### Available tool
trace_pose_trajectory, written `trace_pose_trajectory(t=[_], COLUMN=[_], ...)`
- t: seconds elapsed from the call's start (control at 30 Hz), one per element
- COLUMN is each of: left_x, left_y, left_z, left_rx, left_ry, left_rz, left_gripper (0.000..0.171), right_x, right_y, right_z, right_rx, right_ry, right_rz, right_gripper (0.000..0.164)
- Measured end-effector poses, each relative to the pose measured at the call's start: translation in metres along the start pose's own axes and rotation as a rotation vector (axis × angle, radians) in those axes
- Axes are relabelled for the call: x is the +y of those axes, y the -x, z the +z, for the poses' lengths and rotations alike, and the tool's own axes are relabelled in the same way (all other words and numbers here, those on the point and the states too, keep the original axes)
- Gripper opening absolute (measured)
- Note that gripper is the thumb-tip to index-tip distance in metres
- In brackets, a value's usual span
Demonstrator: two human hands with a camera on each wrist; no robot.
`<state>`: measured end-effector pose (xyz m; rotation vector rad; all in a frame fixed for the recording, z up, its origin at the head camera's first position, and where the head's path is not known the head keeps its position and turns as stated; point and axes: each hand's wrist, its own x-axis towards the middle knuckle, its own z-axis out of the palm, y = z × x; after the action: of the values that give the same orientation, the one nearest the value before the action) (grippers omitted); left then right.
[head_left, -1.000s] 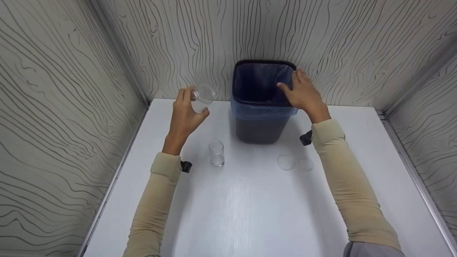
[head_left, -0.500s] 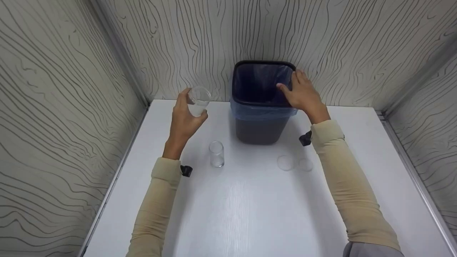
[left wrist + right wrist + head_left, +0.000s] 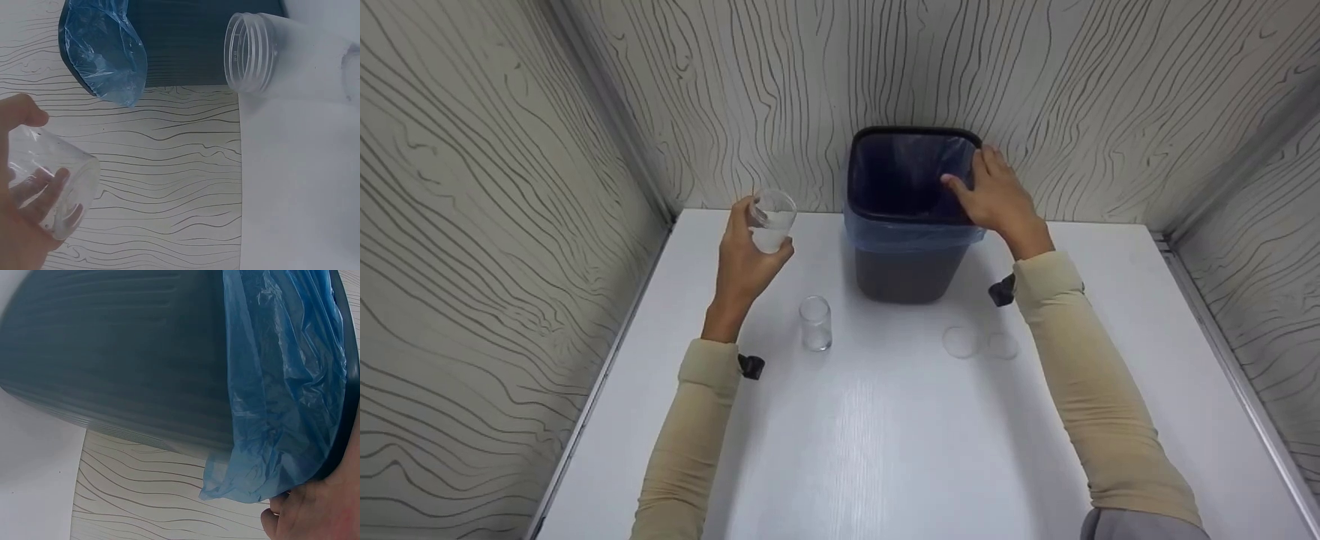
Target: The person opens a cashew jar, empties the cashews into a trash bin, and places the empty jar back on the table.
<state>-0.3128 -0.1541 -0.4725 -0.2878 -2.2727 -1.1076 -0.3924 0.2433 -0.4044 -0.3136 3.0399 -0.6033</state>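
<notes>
My left hand holds a clear plastic jar between thumb and fingers, above the table's back left part. Its mouth faces up with a slight tilt in the head view, and the fingers show through its wall in the left wrist view. My right hand grips the right rim of a dark trash bin, thumb over the inside and fingers at the outer edge. A blue bag lines the bin and folds down over its rim. Nearer to me stands a second clear jar, its threaded neck uncovered.
Two clear round lids lie side by side on the white table, in front of the bin and toward the right. A patterned wall rises close behind the bin, with more walls at both sides.
My left hand has drawn the jar a little down and to the left, away from the bin, and turned it more upright. The right hand stays at the bin's rim.
</notes>
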Motion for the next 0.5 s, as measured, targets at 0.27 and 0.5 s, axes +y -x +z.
trace_pose_trajectory(t=[0.27,0.5], left_x=[-0.005,-0.01], left_y=[0.008,0.013], left_z=[0.0,0.001], left_rx=[-0.013,-0.023], left_ry=[0.007,0.014], left_rz=[-0.047,-0.073], left_gripper=[0.076,0.076], right_x=[0.0,0.0], right_y=[-0.001,-0.001], right_z=[0.0,-0.001], right_rx=[-0.015,-0.016], right_ry=[0.005,-0.004], right_rz=[0.0,0.001], right_gripper=[0.099,0.101])
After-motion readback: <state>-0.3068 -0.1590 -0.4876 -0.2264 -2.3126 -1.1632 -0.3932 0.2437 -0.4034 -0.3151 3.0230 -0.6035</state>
